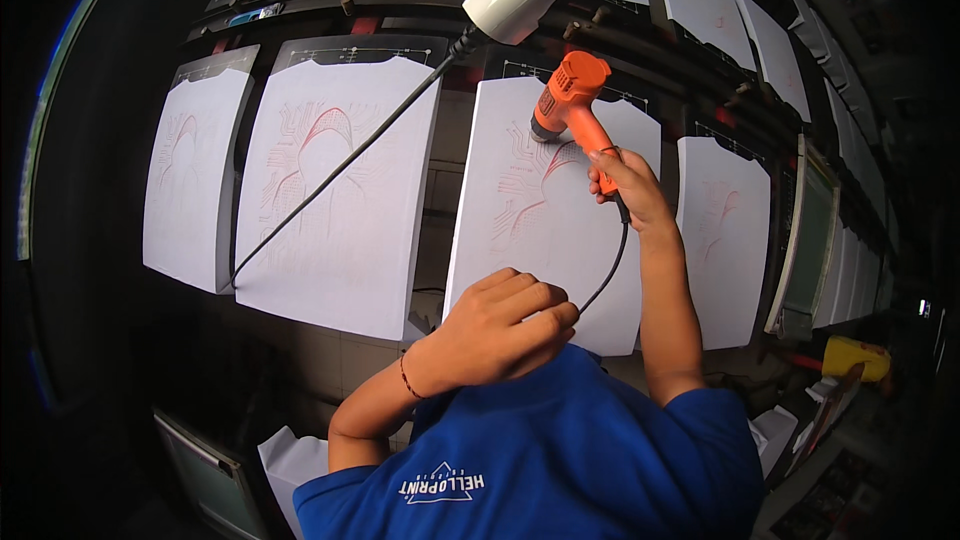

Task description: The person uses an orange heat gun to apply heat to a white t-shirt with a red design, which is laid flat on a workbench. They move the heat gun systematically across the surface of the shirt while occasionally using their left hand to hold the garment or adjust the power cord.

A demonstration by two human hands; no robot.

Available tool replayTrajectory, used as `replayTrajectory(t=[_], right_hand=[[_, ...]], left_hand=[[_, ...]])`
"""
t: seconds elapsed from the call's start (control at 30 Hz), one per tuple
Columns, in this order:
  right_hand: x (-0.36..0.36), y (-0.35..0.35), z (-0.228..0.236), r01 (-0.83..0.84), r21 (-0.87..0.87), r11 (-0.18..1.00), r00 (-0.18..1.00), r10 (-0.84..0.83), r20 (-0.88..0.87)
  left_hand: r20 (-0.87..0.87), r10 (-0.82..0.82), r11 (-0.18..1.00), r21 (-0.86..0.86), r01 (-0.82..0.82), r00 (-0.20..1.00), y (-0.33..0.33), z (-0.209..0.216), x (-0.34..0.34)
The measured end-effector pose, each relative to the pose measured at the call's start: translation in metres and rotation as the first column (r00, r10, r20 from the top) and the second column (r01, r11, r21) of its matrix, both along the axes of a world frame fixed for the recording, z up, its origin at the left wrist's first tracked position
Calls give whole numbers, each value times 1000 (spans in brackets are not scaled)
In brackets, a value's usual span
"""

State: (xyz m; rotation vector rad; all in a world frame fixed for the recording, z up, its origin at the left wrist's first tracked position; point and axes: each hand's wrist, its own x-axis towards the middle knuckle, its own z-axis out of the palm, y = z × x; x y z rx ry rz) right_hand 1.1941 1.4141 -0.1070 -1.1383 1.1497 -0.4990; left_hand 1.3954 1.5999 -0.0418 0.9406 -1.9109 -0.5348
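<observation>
My right hand grips the handle of an orange heat gun, held over a white shirt panel. The gun's dark nozzle points down at the panel's upper part, near its red and grey line print; whether it blows cannot be seen. A thin black cable curves from the handle's base down to my left hand. That hand is held in front of my chest, over the panel's near edge, its fingers curled round the cable. The palm is hidden.
More white panels with similar print lie on dark boards left, right and beyond. A white power socket block hangs overhead, its black cord slanting across the left panels. A framed screen leans at right, near a yellow container.
</observation>
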Motion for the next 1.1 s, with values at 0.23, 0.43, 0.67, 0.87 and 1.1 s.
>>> replayTrajectory(t=[0.23,0.43,0.67,0.87,1.1], right_hand=[[-6,22,26,-81,72,994,993,87,-84],[-6,25,23,-86,78,993,993,92,-75],[18,6,14,-60,26,998,998,61,-14],[36,-2,4,-91,12,996,995,91,34],[43,2,0,-143,-17,990,990,143,12]], left_hand=[[56,609,726,361,-585,791,53,-101,76],[252,959,32,361,-932,130,126,-174,167],[432,850,-409,181,-895,-301,180,-234,228],[216,844,-493,672,-552,-490,174,-272,235],[545,629,-777,471,-418,-554,127,-257,223]])
